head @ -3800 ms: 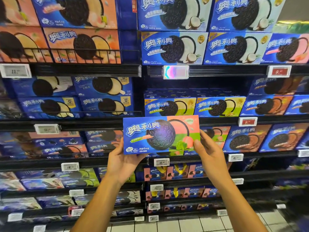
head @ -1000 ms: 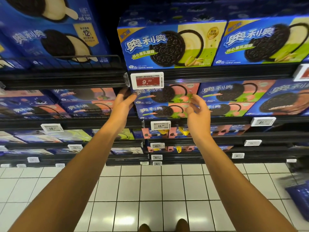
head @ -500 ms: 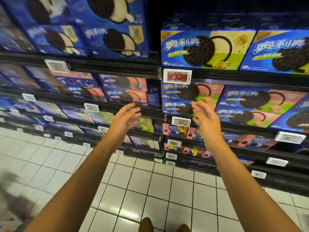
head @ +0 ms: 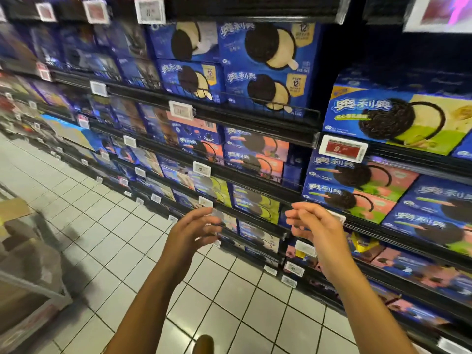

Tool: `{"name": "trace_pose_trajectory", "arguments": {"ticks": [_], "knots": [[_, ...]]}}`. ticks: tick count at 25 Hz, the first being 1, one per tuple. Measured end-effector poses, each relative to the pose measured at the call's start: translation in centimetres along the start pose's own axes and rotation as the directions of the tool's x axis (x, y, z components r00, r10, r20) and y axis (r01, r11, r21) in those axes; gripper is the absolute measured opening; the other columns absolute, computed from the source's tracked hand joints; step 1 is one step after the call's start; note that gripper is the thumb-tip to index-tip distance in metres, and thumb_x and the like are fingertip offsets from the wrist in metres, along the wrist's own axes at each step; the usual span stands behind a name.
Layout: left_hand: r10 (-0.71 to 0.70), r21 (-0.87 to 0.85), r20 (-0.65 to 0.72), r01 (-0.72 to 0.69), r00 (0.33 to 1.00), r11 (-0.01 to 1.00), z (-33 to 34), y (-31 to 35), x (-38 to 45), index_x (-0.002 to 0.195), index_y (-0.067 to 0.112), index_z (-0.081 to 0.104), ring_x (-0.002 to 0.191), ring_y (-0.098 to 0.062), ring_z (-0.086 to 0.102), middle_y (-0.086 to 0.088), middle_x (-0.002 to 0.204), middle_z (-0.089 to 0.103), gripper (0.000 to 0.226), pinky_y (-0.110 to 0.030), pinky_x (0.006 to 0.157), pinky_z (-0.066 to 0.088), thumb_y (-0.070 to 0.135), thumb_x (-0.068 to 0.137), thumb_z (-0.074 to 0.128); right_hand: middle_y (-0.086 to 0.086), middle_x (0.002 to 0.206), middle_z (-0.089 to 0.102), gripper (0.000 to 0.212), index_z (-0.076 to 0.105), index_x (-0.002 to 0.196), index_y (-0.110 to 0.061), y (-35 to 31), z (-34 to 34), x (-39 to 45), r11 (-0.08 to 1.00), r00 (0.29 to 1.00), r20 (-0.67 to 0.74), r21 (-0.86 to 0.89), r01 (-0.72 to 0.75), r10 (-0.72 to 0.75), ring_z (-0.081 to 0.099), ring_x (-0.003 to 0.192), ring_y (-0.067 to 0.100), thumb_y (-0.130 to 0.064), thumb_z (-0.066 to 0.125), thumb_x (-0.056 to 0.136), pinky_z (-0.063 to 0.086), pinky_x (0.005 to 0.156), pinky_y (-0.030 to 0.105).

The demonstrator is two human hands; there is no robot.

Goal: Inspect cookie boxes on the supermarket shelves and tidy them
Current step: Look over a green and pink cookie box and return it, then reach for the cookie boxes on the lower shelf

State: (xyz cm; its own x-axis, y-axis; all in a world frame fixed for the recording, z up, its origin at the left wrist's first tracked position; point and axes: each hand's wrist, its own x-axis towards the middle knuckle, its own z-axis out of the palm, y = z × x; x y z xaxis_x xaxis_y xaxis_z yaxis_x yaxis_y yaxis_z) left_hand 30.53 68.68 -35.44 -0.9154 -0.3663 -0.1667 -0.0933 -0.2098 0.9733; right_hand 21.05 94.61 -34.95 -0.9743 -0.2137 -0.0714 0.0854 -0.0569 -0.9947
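Observation:
Blue cookie boxes fill the black shelves. A stack of two pink-and-green peach boxes (head: 357, 185) stands at right, under a red price tag (head: 342, 148). Above it sits a yellow-green box (head: 398, 118). Left of the peach stack are orange-fronted boxes (head: 255, 154) and, lower, lime-green boxes (head: 255, 203). My left hand (head: 191, 231) hovers in front of the lower shelf edge, fingers loosely curled and apart, holding nothing. My right hand (head: 314, 226) is raised beside it, just short of the peach stack, also empty with fingers apart.
Large blue boxes (head: 263, 67) sit behind a wire rail on the upper shelf. White price tags (head: 201, 169) line the shelf edges. A blurred cart with brown cartons (head: 23, 251) stands at left on the white tiled floor (head: 127, 251). Small pink packs (head: 398, 264) fill the low right shelf.
The peach box I held earlier is back on the shelf stack. Both hands have drawn back from the shelf, empty, and my view has swung left along the aisle.

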Motion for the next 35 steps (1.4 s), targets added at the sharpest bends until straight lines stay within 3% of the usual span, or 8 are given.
{"name": "trace_pose_trajectory", "arguments": {"ticks": [4, 9, 14, 17, 21, 26, 30, 35], "knots": [[0.008, -0.030, -0.012, -0.009, 1.000, 1.000, -3.9, 0.5, 1.4, 0.102, 0.016, 0.073, 0.084, -0.025, 0.072, -0.018, 0.097, 0.073, 0.025, -0.028, 0.066, 0.057, 0.017, 0.077, 0.071, 0.000, 0.092, 0.077, 0.026, 0.072, 0.100, -0.017, -0.4, 4.6, 0.9, 0.999, 0.999, 0.037, -0.035, 0.016, -0.015, 0.071, 0.083, 0.010, -0.006, 0.048, 0.102, 0.056, 0.066, 0.020], [-0.018, -0.035, 0.007, 0.019, 1.000, 0.999, -9.8, 1.3, 5.6, 0.110, 0.006, 0.067, 0.080, -0.026, 0.072, -0.022, 0.095, 0.072, 0.021, -0.029, 0.063, 0.057, 0.009, 0.092, 0.057, 0.002, 0.092, 0.077, 0.024, 0.072, 0.104, -0.013, -0.6, 11.6, 2.8, 0.998, 1.000, 0.013, -0.055, 0.003, -0.003, 0.071, 0.085, 0.012, -0.006, 0.049, 0.102, 0.057, 0.070, 0.024], [-0.060, -0.018, 0.077, 0.061, 0.995, 0.998, -15.7, 3.4, 11.6, 0.096, 0.017, 0.076, 0.081, -0.027, 0.073, -0.018, 0.095, 0.074, 0.035, -0.033, 0.067, 0.056, 0.032, 0.065, 0.082, 0.004, 0.091, 0.077, 0.023, 0.072, 0.102, -0.011, -0.1, 18.5, 5.6, 0.998, 0.999, -0.050, -0.056, -0.018, 0.015, 0.072, 0.083, 0.014, -0.006, 0.049, 0.101, 0.057, 0.069, 0.026], [-0.121, -0.037, 0.092, 0.125, 0.988, 0.992, -18.0, 4.6, 15.4, 0.092, 0.018, 0.077, 0.079, -0.024, 0.072, -0.017, 0.091, 0.074, 0.023, -0.032, 0.068, 0.053, 0.020, 0.070, 0.078, 0.004, 0.091, 0.077, 0.023, 0.073, 0.100, -0.014, -0.7, 21.6, 7.5, 0.997, 0.998, -0.067, -0.075, -0.012, 0.007, 0.072, 0.084, 0.018, -0.007, 0.051, 0.101, 0.057, 0.071, 0.028], [-0.131, -0.055, 0.083, 0.136, 0.988, 0.989, -20.5, 7.4, 20.3, 0.104, 0.003, 0.070, 0.077, -0.021, 0.071, -0.015, 0.086, 0.074, 0.017, -0.025, 0.061, 0.051, 0.002, 0.088, 0.064, 0.004, 0.092, 0.078, 0.022, 0.073, 0.100, -0.014, -2.9, 25.7, 10.7, 0.995, 0.998, -0.065, -0.103, 0.015, -0.022, 0.073, 0.081, 0.016, -0.006, 0.052, 0.100, 0.057, 0.064, 0.023], [0.004, 0.038, 0.082, -0.007, 0.997, 0.999, -21.8, 12.7, 25.5, 0.108, 0.009, 0.067, 0.081, -0.013, 0.070, -0.005, 0.093, 0.074, 0.016, -0.021, 0.065, 0.054, 0.005, 0.094, 0.059, 0.003, 0.092, 0.078, 0.023, 0.073, 0.097, -0.015, -7.0, 30.3, 15.1, 0.984, 0.993, 0.000, -0.135, 0.117, -0.118, 0.072, 0.084, 0.012, -0.003, 0.054, 0.099, 0.056, 0.064, 0.021], [0.166, 0.155, 0.023, -0.167, 0.986, 0.974, -22.0, 17.6, 29.3, 0.114, 0.019, 0.062, 0.099, -0.017, 0.061, -0.004, 0.113, 0.068, 0.020, -0.039, 0.089, 0.048, 0.009, 0.097, 0.056, -0.006, 0.100, 0.077, 0.026, 0.073, 0.101, -0.025, -11.1, 34.3, 19.0, 0.964, 0.976, 0.077, -0.160, 0.212, -0.202, 0.070, 0.092, 0.007, -0.005, 0.059, 0.096, 0.055, 0.073, 0.021], [0.332, 0.197, -0.063, -0.315, 0.941, 0.928, -23.0, 24.3, 33.4, 0.128, 0.028, 0.051, 0.122, -0.013, 0.052, 0.011, 0.128, 0.057, 0.029, -0.026, 0.094, 0.037, 0.017, 0.100, 0.052, -0.018, 0.132, 0.057, 0.041, 0.056, 0.121, -0.041, -15.6, 39.7, 24.3, 0.917, 0.935, 0.157, -0.202, 0.345, -0.317, 0.056, 0.119, -0.007, -0.006, 0.057, 0.098, 0.044, 0.088, 0.009]]}}
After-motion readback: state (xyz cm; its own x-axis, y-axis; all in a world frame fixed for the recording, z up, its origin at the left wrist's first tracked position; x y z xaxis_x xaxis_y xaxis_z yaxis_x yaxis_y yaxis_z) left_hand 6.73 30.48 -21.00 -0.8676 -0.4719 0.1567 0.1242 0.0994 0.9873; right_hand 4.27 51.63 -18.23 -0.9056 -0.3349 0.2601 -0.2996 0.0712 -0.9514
